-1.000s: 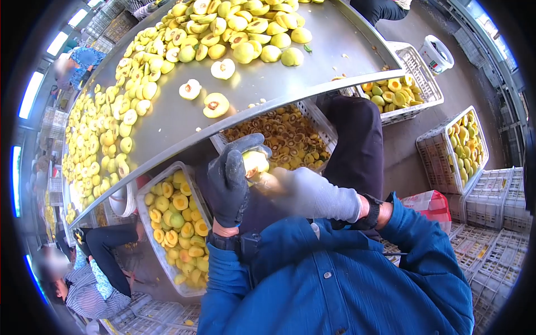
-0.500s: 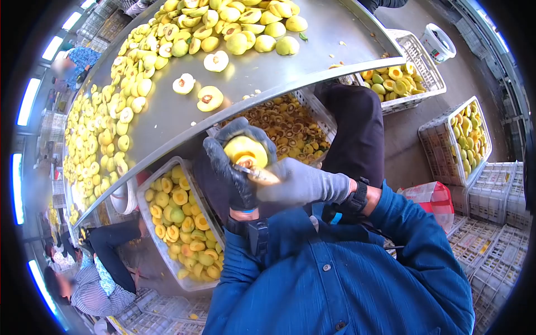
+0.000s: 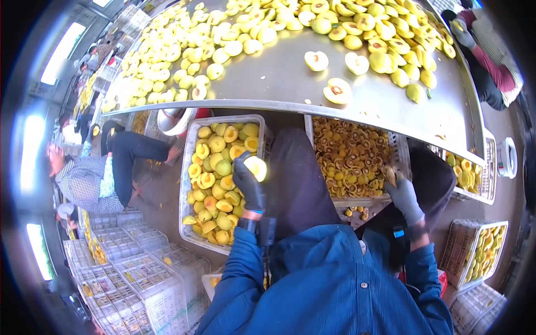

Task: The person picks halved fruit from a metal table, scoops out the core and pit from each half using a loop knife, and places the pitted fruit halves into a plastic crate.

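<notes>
My left hand [image 3: 249,183], in a dark glove, is closed around a yellow peach half [image 3: 256,168] over the right side of a crate of peach halves [image 3: 187,162]. Bright light washes out the cut face. My right hand [image 3: 404,200], in a grey glove, is closed beside the right edge of a crate of cut pieces and pits [image 3: 406,159]. A small tan-handled tool [image 3: 392,177] shows at its fingers; its tip is unclear. On the metal table [image 3: 268,84] ahead, several loose halves, including a pitted-side-up peach half [image 3: 337,91], lie before a large heap.
The table's raised metal edge [image 3: 223,104] runs above both crates. A white bucket [image 3: 507,157] and a crate of fruit [image 3: 474,254] stand at the right. Stacked crates [image 3: 139,279] are at lower left. Co-workers sit at the left [image 3: 92,184] and far right [image 3: 497,61].
My hands have moved apart: the left one leftward to the peach-half crate with fruit, the right one rightward to the crate of pieces. The view has turned.
</notes>
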`<move>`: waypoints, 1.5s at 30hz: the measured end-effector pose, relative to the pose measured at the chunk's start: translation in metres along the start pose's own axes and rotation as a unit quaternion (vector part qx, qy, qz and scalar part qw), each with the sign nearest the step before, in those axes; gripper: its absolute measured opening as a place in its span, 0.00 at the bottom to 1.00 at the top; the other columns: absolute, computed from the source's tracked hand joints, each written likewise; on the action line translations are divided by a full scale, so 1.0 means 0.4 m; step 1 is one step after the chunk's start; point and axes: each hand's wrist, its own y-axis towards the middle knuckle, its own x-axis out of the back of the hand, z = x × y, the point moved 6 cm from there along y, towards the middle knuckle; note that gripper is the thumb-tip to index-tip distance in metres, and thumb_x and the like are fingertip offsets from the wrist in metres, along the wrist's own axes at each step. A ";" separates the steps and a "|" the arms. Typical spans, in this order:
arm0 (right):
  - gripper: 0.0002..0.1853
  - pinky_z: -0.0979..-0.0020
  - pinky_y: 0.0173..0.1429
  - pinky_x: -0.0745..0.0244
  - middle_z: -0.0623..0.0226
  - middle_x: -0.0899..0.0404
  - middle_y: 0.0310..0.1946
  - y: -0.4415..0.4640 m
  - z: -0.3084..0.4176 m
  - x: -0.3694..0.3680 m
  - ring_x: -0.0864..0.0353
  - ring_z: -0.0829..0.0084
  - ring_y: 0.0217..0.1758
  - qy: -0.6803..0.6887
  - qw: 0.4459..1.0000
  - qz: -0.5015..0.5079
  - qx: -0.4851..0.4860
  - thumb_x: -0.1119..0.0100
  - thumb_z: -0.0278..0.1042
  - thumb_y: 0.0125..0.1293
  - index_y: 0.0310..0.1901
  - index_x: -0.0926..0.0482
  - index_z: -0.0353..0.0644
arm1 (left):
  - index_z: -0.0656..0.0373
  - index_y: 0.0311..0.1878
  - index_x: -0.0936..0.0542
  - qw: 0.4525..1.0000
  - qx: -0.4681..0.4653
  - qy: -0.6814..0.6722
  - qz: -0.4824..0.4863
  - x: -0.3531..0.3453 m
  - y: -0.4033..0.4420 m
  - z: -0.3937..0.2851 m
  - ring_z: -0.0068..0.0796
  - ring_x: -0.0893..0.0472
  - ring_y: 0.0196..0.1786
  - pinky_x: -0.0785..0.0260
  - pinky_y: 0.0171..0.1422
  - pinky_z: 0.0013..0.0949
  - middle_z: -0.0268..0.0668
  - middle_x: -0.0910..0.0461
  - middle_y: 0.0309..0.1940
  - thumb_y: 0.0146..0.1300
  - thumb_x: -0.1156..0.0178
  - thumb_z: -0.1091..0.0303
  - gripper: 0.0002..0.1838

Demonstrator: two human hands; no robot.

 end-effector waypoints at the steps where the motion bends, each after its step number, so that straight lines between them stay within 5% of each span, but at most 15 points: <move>1: 0.18 0.54 0.40 0.26 0.42 0.21 0.30 0.002 -0.002 -0.009 0.19 0.47 0.37 0.000 1.000 0.011 -0.018 0.37 0.39 0.61 0.47 0.25 0.35 | 0.65 0.52 0.22 1.000 -0.003 0.011 -0.005 0.069 0.047 0.067 0.27 0.22 0.47 0.29 0.56 0.32 0.38 0.20 0.46 0.78 0.58 0.50 0.26; 3: 0.18 0.57 0.39 0.27 0.44 0.22 0.29 0.000 -0.004 -0.016 0.17 0.56 0.33 0.001 0.998 0.028 -0.062 0.36 0.34 0.60 0.49 0.24 0.32 | 0.68 0.57 0.24 0.988 -0.077 0.133 0.001 0.186 0.130 0.117 0.33 0.24 0.54 0.33 0.63 0.35 0.41 0.21 0.51 0.77 0.53 0.56 0.23; 7: 0.17 0.54 0.39 0.25 0.44 0.20 0.29 0.007 0.004 -0.039 0.18 0.46 0.36 -0.067 0.995 0.045 -0.067 0.36 0.43 0.60 0.40 0.23 0.36 | 0.69 0.64 0.29 0.931 -0.243 0.273 0.018 0.066 0.138 -0.093 0.45 0.30 0.67 0.40 0.72 0.42 0.50 0.29 0.65 0.74 0.48 0.65 0.21; 15: 0.17 0.51 0.38 0.25 0.47 0.20 0.27 -0.005 0.055 -0.077 0.19 0.44 0.33 -0.076 0.991 0.089 -0.068 0.39 0.48 0.61 0.38 0.24 0.41 | 0.61 0.58 0.23 0.790 -0.428 0.297 0.322 -0.570 0.094 -0.246 0.49 0.20 0.51 0.28 0.57 0.43 0.49 0.19 0.49 0.61 0.34 0.64 0.23; 20: 0.17 0.52 0.38 0.25 0.45 0.20 0.27 -0.008 0.098 -0.027 0.19 0.44 0.32 -0.028 0.996 0.078 -0.043 0.38 0.46 0.61 0.42 0.24 0.41 | 0.65 0.54 0.22 0.787 -0.271 0.285 0.476 -0.740 0.138 -0.153 0.38 0.17 0.47 0.26 0.55 0.38 0.48 0.17 0.43 0.58 0.30 0.59 0.25; 23: 0.15 0.64 0.34 0.26 0.61 0.21 0.27 0.016 0.160 0.017 0.21 0.68 0.28 0.154 0.988 -0.002 -0.002 0.36 0.37 0.63 0.46 0.25 0.38 | 0.67 0.51 0.22 0.839 -0.146 0.186 0.490 -0.731 0.129 -0.159 0.26 0.18 0.46 0.25 0.52 0.32 0.42 0.17 0.43 0.58 0.30 0.66 0.20; 25: 0.19 0.66 0.42 0.25 0.56 0.20 0.29 0.046 0.231 0.051 0.19 0.69 0.35 0.312 0.948 -0.046 -0.053 0.35 0.40 0.63 0.51 0.24 0.38 | 0.66 0.49 0.22 0.871 -0.135 0.133 0.454 -0.701 0.064 -0.226 0.26 0.19 0.45 0.26 0.52 0.32 0.40 0.17 0.41 0.58 0.30 0.67 0.20; 27: 0.19 0.72 0.46 0.25 0.67 0.20 0.38 0.056 0.332 0.095 0.24 0.78 0.40 0.513 0.851 -0.092 -0.064 0.36 0.35 0.65 0.53 0.25 0.35 | 0.66 0.49 0.22 0.884 -0.149 0.128 0.424 -0.652 -0.026 -0.294 0.25 0.20 0.45 0.27 0.53 0.31 0.39 0.18 0.42 0.58 0.30 0.67 0.19; 30: 0.19 0.71 0.48 0.25 0.65 0.20 0.39 0.063 0.379 0.114 0.24 0.77 0.41 0.491 0.850 -0.188 0.021 0.35 0.34 0.65 0.54 0.25 0.35 | 0.67 0.53 0.24 0.880 -0.117 0.102 0.448 -0.581 -0.165 -0.330 0.26 0.21 0.48 0.28 0.56 0.30 0.38 0.19 0.45 0.60 0.32 0.68 0.20; 32: 0.20 0.70 0.47 0.25 0.61 0.20 0.34 0.050 0.375 0.146 0.24 0.78 0.39 0.398 0.906 -0.130 0.065 0.35 0.34 0.64 0.55 0.26 0.37 | 0.66 0.58 0.26 0.892 0.080 0.017 0.444 -0.541 -0.207 -0.330 0.26 0.21 0.49 0.28 0.58 0.30 0.39 0.20 0.48 0.63 0.38 0.74 0.21; 35: 0.15 0.58 0.34 0.25 0.51 0.21 0.25 0.033 0.413 0.177 0.18 0.51 0.31 0.161 0.967 -0.126 0.151 0.35 0.37 0.62 0.46 0.26 0.41 | 0.66 0.64 0.30 0.768 -0.443 0.285 0.365 -0.455 -0.276 -0.281 0.32 0.20 0.52 0.30 0.61 0.33 0.44 0.21 0.53 0.68 0.44 0.70 0.22; 37: 0.14 0.55 0.30 0.26 0.54 0.23 0.22 0.006 0.421 0.191 0.20 0.50 0.27 0.079 0.969 -0.173 0.157 0.35 0.39 0.61 0.42 0.28 0.43 | 0.66 0.63 0.30 0.749 -0.487 0.279 0.351 -0.445 -0.311 -0.287 0.32 0.20 0.51 0.29 0.60 0.33 0.44 0.20 0.51 0.69 0.46 0.68 0.22; 40: 0.14 0.58 0.23 0.28 0.61 0.26 0.16 -0.073 0.442 0.189 0.21 0.56 0.20 0.026 0.962 -0.225 0.153 0.34 0.42 0.61 0.35 0.31 0.47 | 0.66 0.63 0.28 0.885 -0.145 0.038 0.441 -0.475 -0.306 -0.301 0.32 0.19 0.50 0.28 0.59 0.34 0.44 0.18 0.49 0.72 0.49 0.63 0.22; 42: 0.14 0.60 0.22 0.28 0.62 0.26 0.16 -0.109 0.454 0.174 0.20 0.58 0.19 0.001 0.974 -0.178 0.138 0.36 0.43 0.64 0.33 0.31 0.47 | 0.66 0.63 0.28 0.905 0.025 -0.089 0.416 -0.483 -0.317 -0.302 0.32 0.19 0.49 0.28 0.58 0.34 0.45 0.18 0.47 0.73 0.51 0.60 0.22; 45: 0.14 0.61 0.22 0.27 0.62 0.25 0.16 -0.135 0.459 0.144 0.20 0.59 0.18 -0.028 0.966 -0.199 0.161 0.38 0.44 0.66 0.32 0.31 0.46 | 0.66 0.62 0.27 0.916 0.013 -0.086 0.391 -0.489 -0.328 -0.314 0.32 0.18 0.48 0.27 0.57 0.35 0.45 0.16 0.45 0.75 0.54 0.56 0.24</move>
